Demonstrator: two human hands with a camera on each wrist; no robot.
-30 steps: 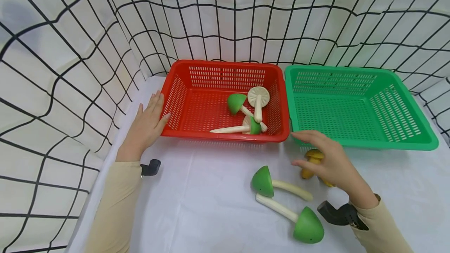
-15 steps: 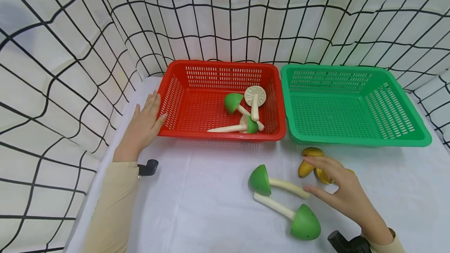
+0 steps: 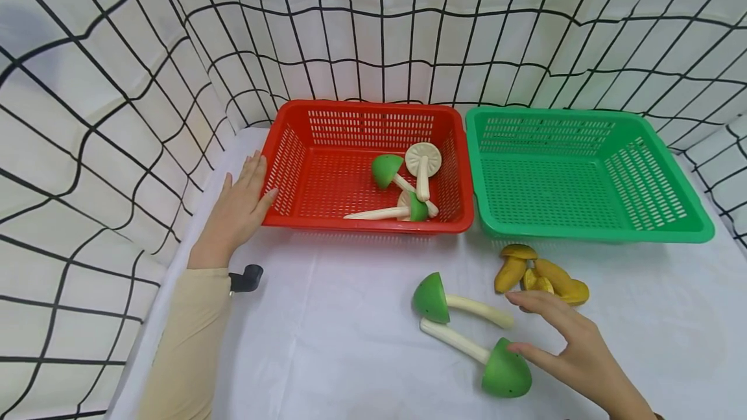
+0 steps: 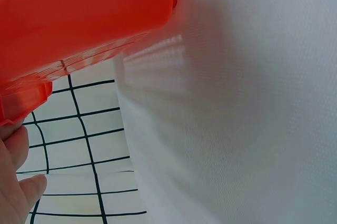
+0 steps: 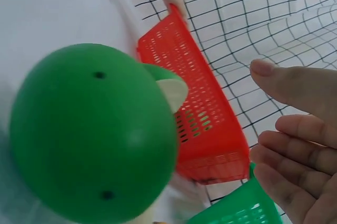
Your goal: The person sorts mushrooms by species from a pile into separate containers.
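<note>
My left hand [image 3: 238, 207] rests with straight fingers against the left rim of the red basket [image 3: 362, 225]. My right hand [image 3: 574, 345] holds nothing, thumb and fingers spread apart. In the head view its thumb overlaps the cap of the nearer green toy mushroom [image 3: 506, 371]. That cap looms large at the left of the right wrist view. A second green toy mushroom [image 3: 432, 300] lies just behind it. Beyond my fingertips lie several yellow toy mushrooms [image 3: 560, 280]. Inside the red basket are two green-capped mushrooms [image 3: 386, 170] and a pale one [image 3: 424, 159], partly overlapping.
A green basket [image 3: 595, 232] stands right beside the red one, at the back right. White cloth [image 3: 327, 329] covers the table. A wall of black wire grid [image 3: 382, 15] over white sheeting rises behind and at the left.
My right hand has drawn back toward me and to the right, from near the green basket, uncovering the yellow mushrooms. The left hand stays at the red basket.
</note>
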